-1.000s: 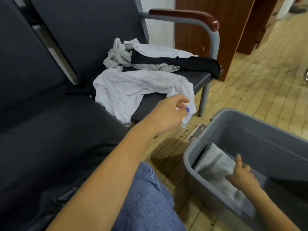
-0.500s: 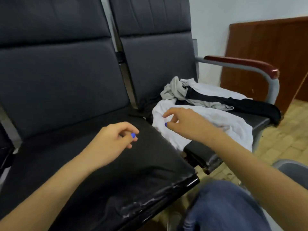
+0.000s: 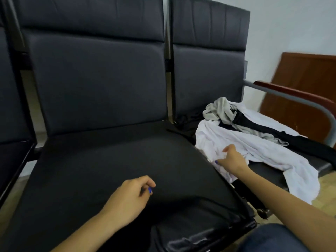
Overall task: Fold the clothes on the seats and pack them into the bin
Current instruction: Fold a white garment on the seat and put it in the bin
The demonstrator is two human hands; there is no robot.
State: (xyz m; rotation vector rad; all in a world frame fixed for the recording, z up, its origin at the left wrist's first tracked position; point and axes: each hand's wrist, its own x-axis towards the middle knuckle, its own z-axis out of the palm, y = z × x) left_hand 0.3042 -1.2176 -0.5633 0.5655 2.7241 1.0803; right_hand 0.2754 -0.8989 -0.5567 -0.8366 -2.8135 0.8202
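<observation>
A pile of clothes lies on the right-hand seat (image 3: pixel 269 166). In it are a crumpled white garment (image 3: pixel 258 151), a grey garment (image 3: pixel 218 110) and a long black garment (image 3: pixel 263 130) that lies across both. My right hand (image 3: pixel 232 159) reaches onto the near left edge of the white garment, and its thumb and fingers pinch the cloth. My left hand (image 3: pixel 131 195) hovers over the middle seat (image 3: pixel 109 160) with loosely curled fingers and holds nothing. The bin is out of view.
Dark wrinkled fabric seems to lie over the front of the middle seat (image 3: pixel 190 215). A grey armrest with a red-brown top (image 3: pixel 294 93) bounds the right seat. A wooden panel (image 3: pixel 309 73) stands behind it. My knee in blue jeans (image 3: pixel 272 239) is at the bottom right.
The view swung left, away from the bin. My right hand left the bin and came onto the white garment. My left hand drew back from that garment to the middle seat.
</observation>
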